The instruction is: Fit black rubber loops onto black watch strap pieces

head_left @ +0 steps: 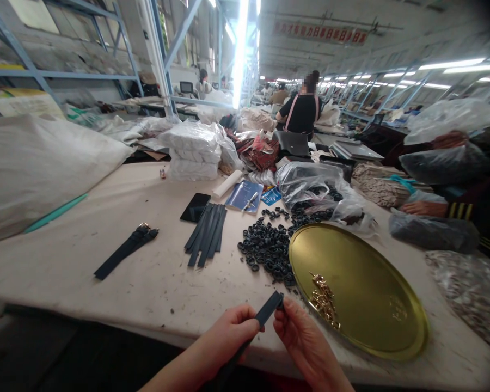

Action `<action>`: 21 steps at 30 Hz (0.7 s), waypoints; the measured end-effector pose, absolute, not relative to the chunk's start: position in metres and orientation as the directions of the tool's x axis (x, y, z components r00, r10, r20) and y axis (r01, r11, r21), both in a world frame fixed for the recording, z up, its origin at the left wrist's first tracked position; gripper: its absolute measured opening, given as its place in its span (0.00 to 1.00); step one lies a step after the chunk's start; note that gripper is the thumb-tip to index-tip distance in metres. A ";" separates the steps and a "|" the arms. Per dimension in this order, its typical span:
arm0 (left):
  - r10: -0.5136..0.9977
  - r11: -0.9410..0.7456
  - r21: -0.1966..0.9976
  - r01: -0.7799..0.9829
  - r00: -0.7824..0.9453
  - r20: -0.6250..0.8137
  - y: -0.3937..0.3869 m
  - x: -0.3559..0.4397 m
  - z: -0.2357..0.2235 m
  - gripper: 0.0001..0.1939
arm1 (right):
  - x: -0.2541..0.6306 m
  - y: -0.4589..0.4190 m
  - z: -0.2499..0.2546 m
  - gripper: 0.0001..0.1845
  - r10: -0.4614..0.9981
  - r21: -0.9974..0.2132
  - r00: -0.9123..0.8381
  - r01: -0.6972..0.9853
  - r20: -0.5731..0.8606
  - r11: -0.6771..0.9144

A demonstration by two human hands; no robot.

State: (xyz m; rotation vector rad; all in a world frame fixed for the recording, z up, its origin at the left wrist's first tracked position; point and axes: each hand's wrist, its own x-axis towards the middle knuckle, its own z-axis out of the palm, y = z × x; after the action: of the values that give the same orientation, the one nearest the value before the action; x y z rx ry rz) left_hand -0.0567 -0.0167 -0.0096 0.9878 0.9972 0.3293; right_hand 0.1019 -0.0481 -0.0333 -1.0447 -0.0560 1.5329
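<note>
My left hand (pixel 228 337) is closed around a dark strap (pixel 269 306) near the table's front edge, holding it up at a slant. My right hand (pixel 306 340) pinches the strap's upper end, with a small dark loop at its fingertips. Just right of my hands lies a round gold tray (pixel 363 294) with a small heap of gold buckles (pixel 323 299) on it. A pile of black rubber loops (pixel 269 250) is spread on the table behind the tray. Several loose dark straps (pixel 207 234) lie in a bundle further left.
A finished strap with a buckle (pixel 124 250) lies left. A black phone (pixel 195 207), a blue booklet (pixel 245 194) and a plastic bag of loops (pixel 314 188) sit behind. A big white sack (pixel 32 169) fills the left. Another person's hand (pixel 422 208) rests right; other people stand far back.
</note>
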 end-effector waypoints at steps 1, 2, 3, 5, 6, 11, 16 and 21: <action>0.633 0.555 0.812 0.181 0.542 -0.553 -0.017 -0.057 -0.012 0.08 | 0.102 -0.048 -0.033 0.13 0.817 -0.575 0.120 -0.767 -0.564 -0.284; 0.625 0.563 0.807 0.180 0.546 -0.558 -0.017 -0.057 -0.013 0.08 | 0.102 -0.048 -0.032 0.14 0.818 -0.576 0.113 -0.764 -0.563 -0.291; 0.615 0.570 0.800 0.186 0.550 -0.565 -0.018 -0.057 -0.014 0.08 | 0.102 -0.048 -0.031 0.16 0.820 -0.576 0.104 -0.761 -0.563 -0.299; 0.586 0.585 0.783 0.210 0.558 -0.588 -0.017 -0.056 -0.014 0.09 | 0.101 -0.048 -0.029 0.18 0.824 -0.581 0.088 -0.750 -0.560 -0.315; 0.571 0.593 0.776 0.216 0.567 -0.594 -0.017 -0.055 -0.012 0.09 | 0.099 -0.049 -0.028 0.18 0.828 -0.589 0.079 -0.740 -0.555 -0.324; 0.609 0.452 0.852 0.263 0.608 -0.510 -0.012 -0.051 -0.002 0.12 | 0.092 -0.050 -0.034 0.17 0.848 -0.643 0.032 -0.668 -0.528 -0.375; 0.732 -0.022 0.862 0.506 0.596 -0.330 -0.012 -0.060 -0.005 0.15 | 0.092 -0.054 -0.050 0.18 0.908 -0.837 0.135 -0.461 -0.396 -0.296; 0.694 -0.297 0.696 0.654 0.649 -0.313 -0.012 -0.064 -0.006 0.16 | 0.090 -0.057 -0.049 0.16 0.963 -0.946 0.058 -0.212 -0.262 -0.245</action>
State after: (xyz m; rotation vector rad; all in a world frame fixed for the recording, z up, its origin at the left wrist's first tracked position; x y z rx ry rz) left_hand -0.0641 -0.0121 -0.0056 2.0177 1.0487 0.0595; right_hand 0.0903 -0.0574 -0.0492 -1.2754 -0.8607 1.4180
